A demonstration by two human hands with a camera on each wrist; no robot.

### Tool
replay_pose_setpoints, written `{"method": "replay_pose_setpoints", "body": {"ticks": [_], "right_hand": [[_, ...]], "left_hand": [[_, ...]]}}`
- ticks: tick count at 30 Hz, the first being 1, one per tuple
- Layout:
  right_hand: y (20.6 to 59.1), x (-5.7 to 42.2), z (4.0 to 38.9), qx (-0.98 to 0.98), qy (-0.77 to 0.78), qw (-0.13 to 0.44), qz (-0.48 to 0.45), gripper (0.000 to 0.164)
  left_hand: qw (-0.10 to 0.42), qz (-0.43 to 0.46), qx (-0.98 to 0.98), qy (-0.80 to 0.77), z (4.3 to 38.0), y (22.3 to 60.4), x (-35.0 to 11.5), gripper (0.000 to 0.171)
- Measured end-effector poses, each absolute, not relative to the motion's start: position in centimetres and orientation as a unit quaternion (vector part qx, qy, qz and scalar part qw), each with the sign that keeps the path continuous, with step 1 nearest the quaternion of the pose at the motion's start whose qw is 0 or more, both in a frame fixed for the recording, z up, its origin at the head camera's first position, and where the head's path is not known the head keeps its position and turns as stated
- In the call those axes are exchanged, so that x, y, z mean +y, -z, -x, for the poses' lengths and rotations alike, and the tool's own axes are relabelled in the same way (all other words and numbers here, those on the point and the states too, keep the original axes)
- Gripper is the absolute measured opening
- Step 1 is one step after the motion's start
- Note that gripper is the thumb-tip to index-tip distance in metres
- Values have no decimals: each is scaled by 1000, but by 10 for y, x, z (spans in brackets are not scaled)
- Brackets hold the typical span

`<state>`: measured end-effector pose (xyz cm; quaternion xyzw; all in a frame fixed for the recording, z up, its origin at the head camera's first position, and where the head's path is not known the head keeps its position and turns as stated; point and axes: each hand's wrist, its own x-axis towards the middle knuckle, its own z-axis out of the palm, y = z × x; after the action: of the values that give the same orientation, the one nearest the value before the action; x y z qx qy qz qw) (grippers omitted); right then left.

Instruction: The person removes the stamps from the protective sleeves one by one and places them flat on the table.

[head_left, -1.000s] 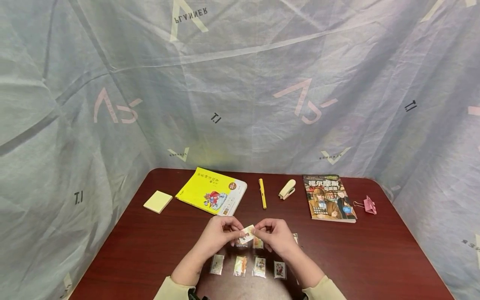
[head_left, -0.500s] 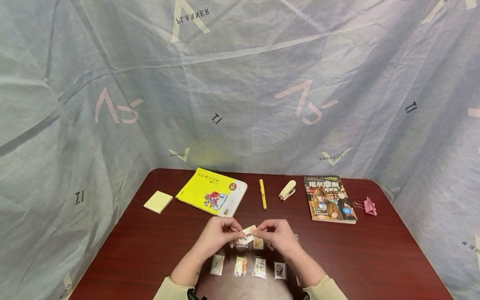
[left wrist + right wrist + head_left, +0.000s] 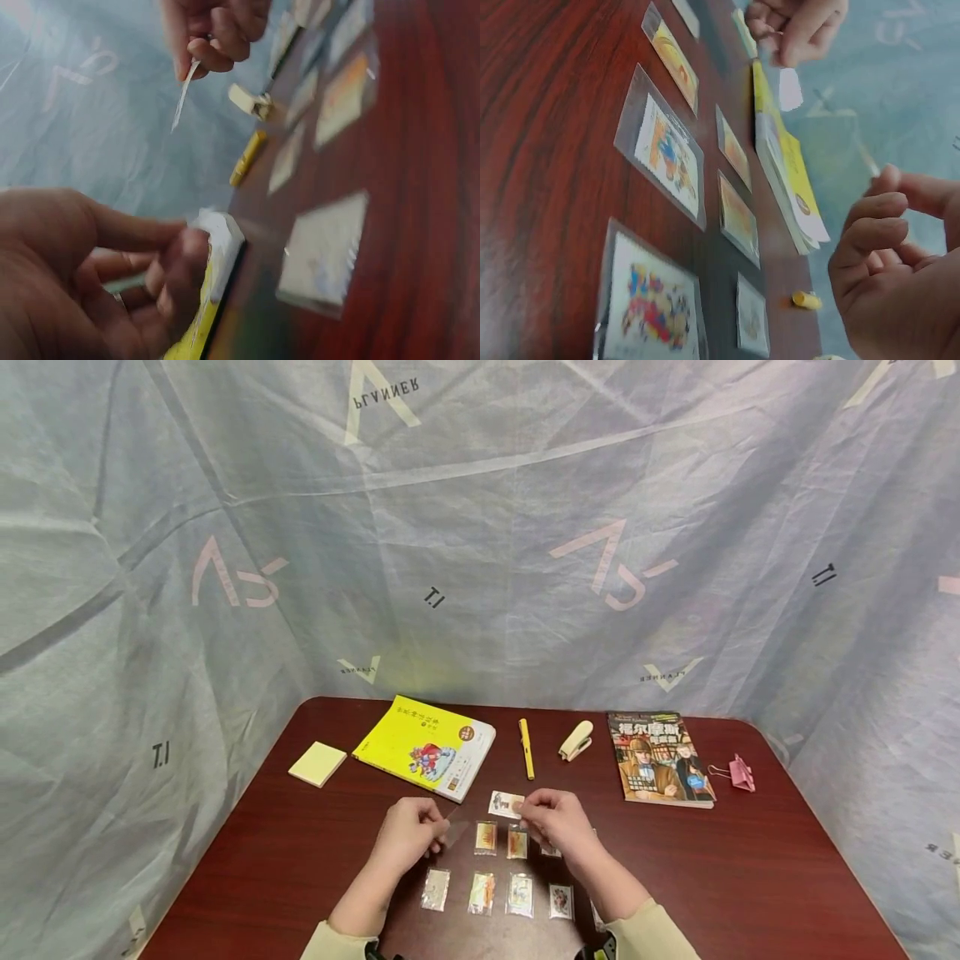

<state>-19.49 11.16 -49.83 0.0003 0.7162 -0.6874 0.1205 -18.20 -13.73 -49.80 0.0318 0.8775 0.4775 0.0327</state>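
My right hand pinches a small postage stamp by its right edge, held up over the table. In the left wrist view this stamp is seen nearly edge-on. To the left, my left hand pinches a clear plastic sleeve between thumb and fingers; it catches the light as a pale patch in the right wrist view. Below the hands lie stamps in clear sleeves, in two rows: an orange one in the upper row, a colourful one in the lower. My right forearm partly covers the rows' right end.
Behind the hands lie a yellow book, a yellow pen, a cream stapler and a comic-style book. A sticky-note pad sits at left, a pink binder clip at right. Grey fabric surrounds the table.
The hands have drawn apart. The stamp has come away with the right hand, up and to the right, while the left hand has moved left with the clear sleeve.
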Motion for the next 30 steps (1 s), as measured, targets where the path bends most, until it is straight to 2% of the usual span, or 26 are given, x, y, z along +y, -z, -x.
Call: {"method": "replay_pose_setpoints", "body": {"ticks": [4,9,21,24,30], "right_hand": [[501,95,202,744,650,156,7,28],[511,62,210,785,597,163,9,28],[509,10,227,939,334,78,13,26],[510,4,230,952,296,70,5,23],[518,-4,237,964,258,69,-5,31]], "left_hand": [[26,38,944,-327,177,501,-141,21],[35,53,976,-208,174,507,-142,12],[64,52,981,-178,173,507,-142,14],[65,55,981,-176,174,506,-141,13],[65,61,981,-172,177,508,-140,15]]}}
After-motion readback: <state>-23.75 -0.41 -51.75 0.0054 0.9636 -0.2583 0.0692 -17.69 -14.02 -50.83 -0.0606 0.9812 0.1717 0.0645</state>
